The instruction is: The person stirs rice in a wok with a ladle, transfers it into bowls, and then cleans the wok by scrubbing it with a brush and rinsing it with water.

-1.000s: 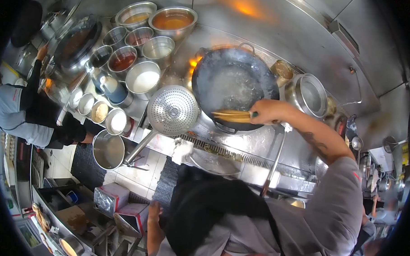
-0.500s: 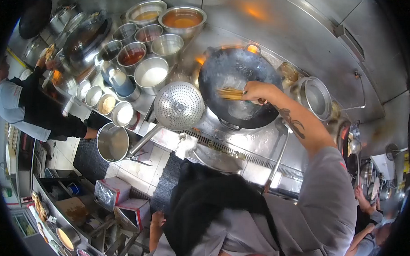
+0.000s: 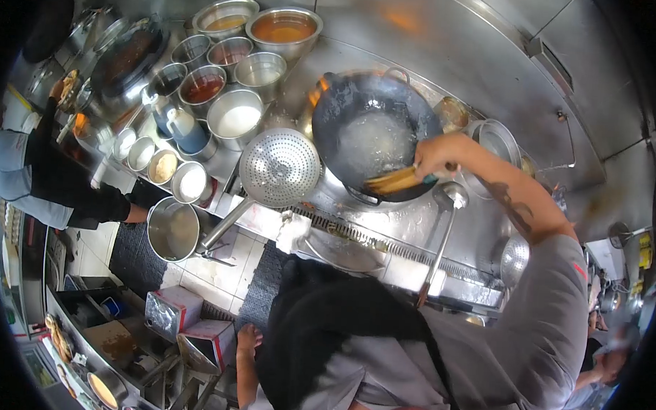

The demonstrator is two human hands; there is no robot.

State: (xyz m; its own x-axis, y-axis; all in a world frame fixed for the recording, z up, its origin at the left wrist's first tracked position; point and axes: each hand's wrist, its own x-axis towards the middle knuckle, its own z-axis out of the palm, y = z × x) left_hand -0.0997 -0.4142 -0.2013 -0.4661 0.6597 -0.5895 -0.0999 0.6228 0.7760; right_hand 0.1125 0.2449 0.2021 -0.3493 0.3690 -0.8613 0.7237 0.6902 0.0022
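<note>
My right hand (image 3: 438, 157) grips a bundle-like bamboo brush (image 3: 392, 181), its bristles against the near inner wall of a dark wok (image 3: 346, 104). A little water or foam shows in the wok's bottom, and flame glows at its far left edge. Low beside my body hangs my left hand (image 3: 249, 337), fingers curled; whether it holds anything is too small to tell. A long-handled ladle (image 3: 452, 196) rests on the steel stove top just right of the wok.
A perforated strainer (image 3: 279, 167) lies over a steel pot (image 3: 173, 230) left of the wok. Steel bowls of sauces and powders (image 3: 203, 85) stand beyond. A co-worker (image 3: 33, 173) is at far left; other people are at far right.
My right hand and the brush have moved from the wok's middle to its near right wall. The view has shifted slightly, and the ladle's head is now uncovered.
</note>
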